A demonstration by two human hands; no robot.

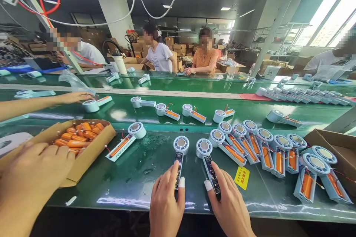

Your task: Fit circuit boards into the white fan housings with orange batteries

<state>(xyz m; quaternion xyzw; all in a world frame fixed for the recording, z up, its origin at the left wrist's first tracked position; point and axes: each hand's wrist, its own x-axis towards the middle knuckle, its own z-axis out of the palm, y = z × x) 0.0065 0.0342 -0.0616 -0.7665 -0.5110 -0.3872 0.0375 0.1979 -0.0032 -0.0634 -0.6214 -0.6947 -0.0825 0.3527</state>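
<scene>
Near the front edge of the green bench, my left hand (167,196) grips the handle of a pale blue handheld fan (181,144). My right hand (230,200) grips a second handheld fan (204,147) beside it. Both round heads point away from me, and a dark circuit board shows along each handle. My index fingers lie on the boards; my thumbs, wearing white finger covers, press at the inner sides. A yellow label (241,177) lies by my right hand. Right of it, several open fans (279,159) with orange battery cells are clustered together.
A co-worker's hand (36,170) is over a cardboard box (97,150) of orange cells at left; another hand (75,97) reaches across. One fan (122,146) lies beside the box. More fans (191,112) lie on the belt behind. Another box (339,148) stands at right.
</scene>
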